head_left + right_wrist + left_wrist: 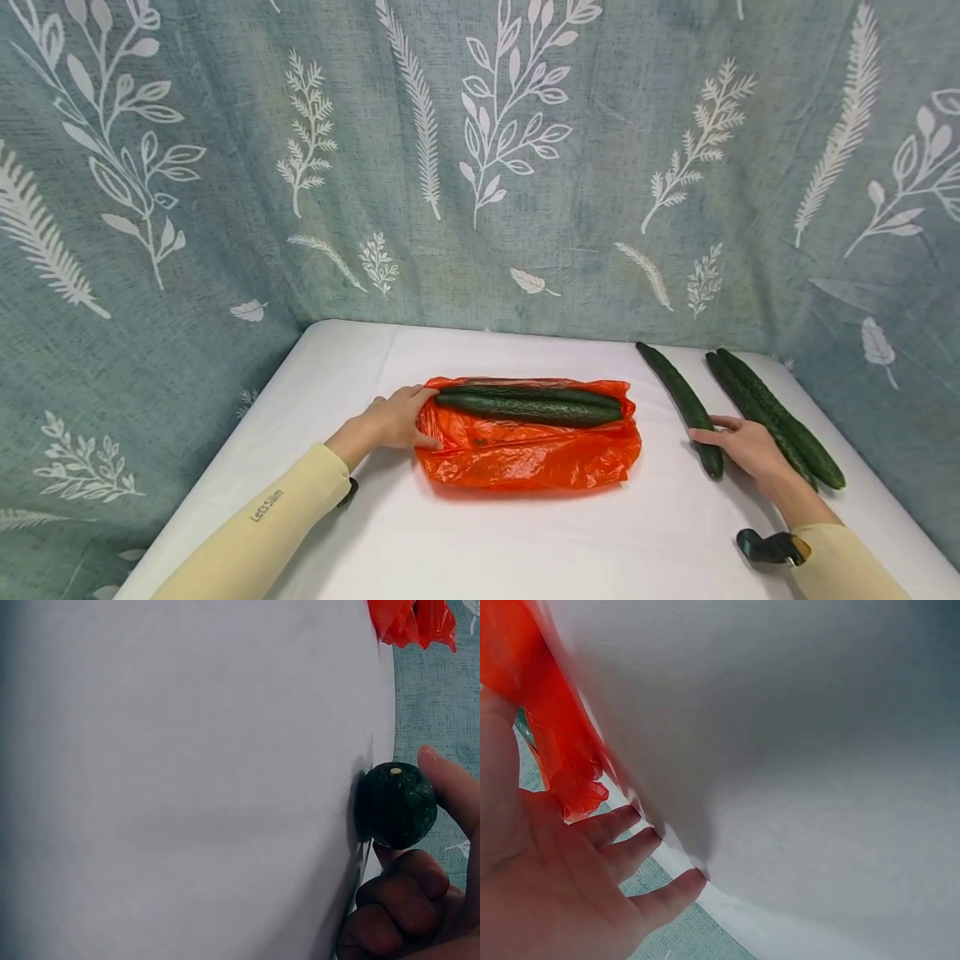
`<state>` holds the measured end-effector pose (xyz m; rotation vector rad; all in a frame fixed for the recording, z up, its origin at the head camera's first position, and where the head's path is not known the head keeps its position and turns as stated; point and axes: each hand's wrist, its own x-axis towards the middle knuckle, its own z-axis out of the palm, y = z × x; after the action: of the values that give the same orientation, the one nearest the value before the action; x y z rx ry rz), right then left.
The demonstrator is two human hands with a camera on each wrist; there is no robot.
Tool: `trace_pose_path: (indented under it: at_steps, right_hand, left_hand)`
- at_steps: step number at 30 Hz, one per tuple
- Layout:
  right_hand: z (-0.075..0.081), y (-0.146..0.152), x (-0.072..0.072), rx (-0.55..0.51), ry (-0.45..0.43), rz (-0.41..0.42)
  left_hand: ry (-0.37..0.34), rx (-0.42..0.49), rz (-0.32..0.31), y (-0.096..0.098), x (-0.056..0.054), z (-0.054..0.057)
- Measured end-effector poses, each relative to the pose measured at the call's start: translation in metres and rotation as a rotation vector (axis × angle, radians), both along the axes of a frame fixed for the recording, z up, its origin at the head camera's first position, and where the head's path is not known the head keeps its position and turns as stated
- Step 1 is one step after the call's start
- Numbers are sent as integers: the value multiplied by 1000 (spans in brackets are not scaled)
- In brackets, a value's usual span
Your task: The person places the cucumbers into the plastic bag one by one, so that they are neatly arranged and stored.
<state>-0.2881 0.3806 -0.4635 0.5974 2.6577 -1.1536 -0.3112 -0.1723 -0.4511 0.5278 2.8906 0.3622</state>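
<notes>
head view: our right grip (pixel 741 446) pinches a cucumber (pixel 684 400) right of the red bag (pixel 525 467)
left grip (pixel 393 421): loose, touching bag's left end
cucumber step: likely pick-up
next: lift, carry bagward

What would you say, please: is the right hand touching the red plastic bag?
No, the right hand holds a cucumber on the white table, clearly apart from the red plastic bag.
</notes>
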Motion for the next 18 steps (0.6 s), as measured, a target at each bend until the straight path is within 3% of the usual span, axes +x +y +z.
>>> trace_pose_path:
  at_steps: [6, 18]
  right_hand:
    - [0, 0, 2, 2, 1, 29]
    - [-2, 0, 2, 13, 58, 7]
  left_hand:
    - [3, 3, 0, 0, 0, -1]
    - [9, 9, -4, 0, 2, 2]
